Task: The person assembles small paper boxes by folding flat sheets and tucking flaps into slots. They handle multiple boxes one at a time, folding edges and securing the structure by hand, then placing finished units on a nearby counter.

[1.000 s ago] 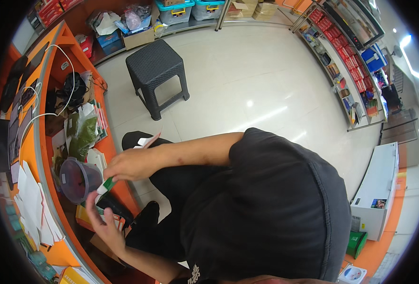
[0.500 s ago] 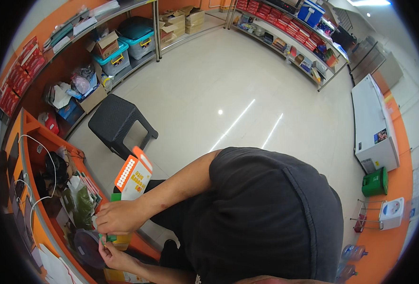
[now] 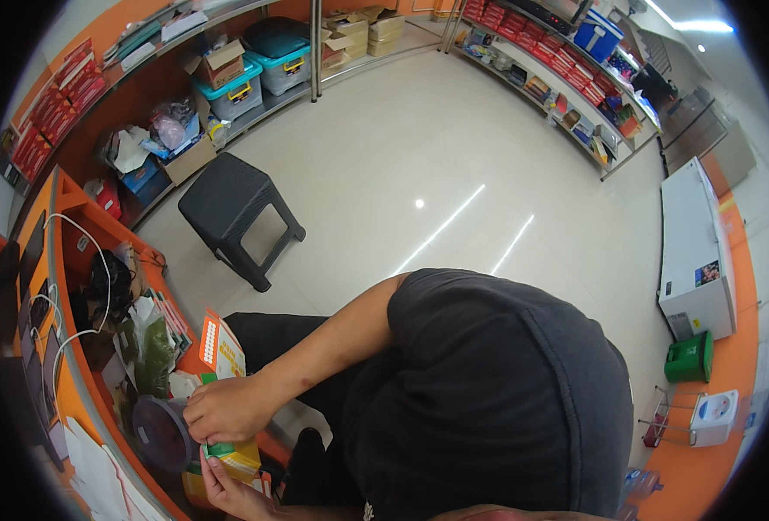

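A printed carton [image 3: 244, 458], green and yellow near my hands, sits low at the left. A white and orange card panel [image 3: 219, 347] rises beyond my right hand; whether it belongs to the same carton I cannot tell. My right hand [image 3: 232, 408] is closed over the carton's green part, its fingers curled down and partly hidden. Just below, my left hand [image 3: 228, 492] pinches the green flap's near edge between thumb and fingers. Beside both hands stands a round, see-through plastic tub [image 3: 160, 434].
An orange counter [image 3: 63, 347] with a white cable and open compartments, one holding a green-filled bag [image 3: 152, 358], runs along the left. A black stool [image 3: 237, 208] stands beyond. Shelves [image 3: 267, 113] line the back; a white chest freezer [image 3: 697, 252] and green bin [image 3: 690, 358] are at right.
Both hands have moved slightly right and down with the carton. The white and orange panel has dropped lower and shows less. The whole view has shifted a little.
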`<state>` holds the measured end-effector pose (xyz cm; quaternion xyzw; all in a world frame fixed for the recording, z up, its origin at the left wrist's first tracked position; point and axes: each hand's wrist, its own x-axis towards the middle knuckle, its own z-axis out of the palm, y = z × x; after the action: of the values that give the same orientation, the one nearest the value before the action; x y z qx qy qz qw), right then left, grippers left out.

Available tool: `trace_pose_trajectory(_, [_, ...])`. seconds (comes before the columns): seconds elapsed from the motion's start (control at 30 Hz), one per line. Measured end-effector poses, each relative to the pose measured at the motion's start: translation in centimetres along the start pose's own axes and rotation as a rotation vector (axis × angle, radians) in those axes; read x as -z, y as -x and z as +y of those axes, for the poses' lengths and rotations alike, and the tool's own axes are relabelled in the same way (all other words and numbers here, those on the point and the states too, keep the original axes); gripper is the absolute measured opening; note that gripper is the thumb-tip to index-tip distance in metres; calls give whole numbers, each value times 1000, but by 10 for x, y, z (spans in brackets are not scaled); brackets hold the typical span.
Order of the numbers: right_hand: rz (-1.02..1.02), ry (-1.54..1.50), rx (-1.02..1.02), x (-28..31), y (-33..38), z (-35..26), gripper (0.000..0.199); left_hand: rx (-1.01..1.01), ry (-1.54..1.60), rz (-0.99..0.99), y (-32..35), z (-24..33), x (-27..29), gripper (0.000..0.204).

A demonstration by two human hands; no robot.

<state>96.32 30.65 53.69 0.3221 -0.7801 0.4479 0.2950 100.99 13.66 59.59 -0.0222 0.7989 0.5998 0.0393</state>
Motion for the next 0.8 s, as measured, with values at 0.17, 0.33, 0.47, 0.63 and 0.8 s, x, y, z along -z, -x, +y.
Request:
trace_pose_trajectory(0.17, [-54, -45, -27, -4, 5, -11, 13, -210, -121, -52, -4, -21, 8, 35])
trace_pose_trajectory(0.33, [-117, -110, -117, -2, 2, -20, 13, -99, -94, -67, -4, -33, 22, 34])
trace_pose_trajectory(0.47, [-224, -267, -270, -1, -1, -23, 16, 34, -49, -73, -1, -31, 24, 33])
trace_pose_trajectory(0.63, [-452, -588, -497, 0, -13, -13, 23, -35, -174, -203, 13, 1, 30, 29])
trace_pose_trajectory(0.8, [-565, -732, -551, -13, -20, -3, 32, -13, -212, -217, 4, -24, 52, 27])
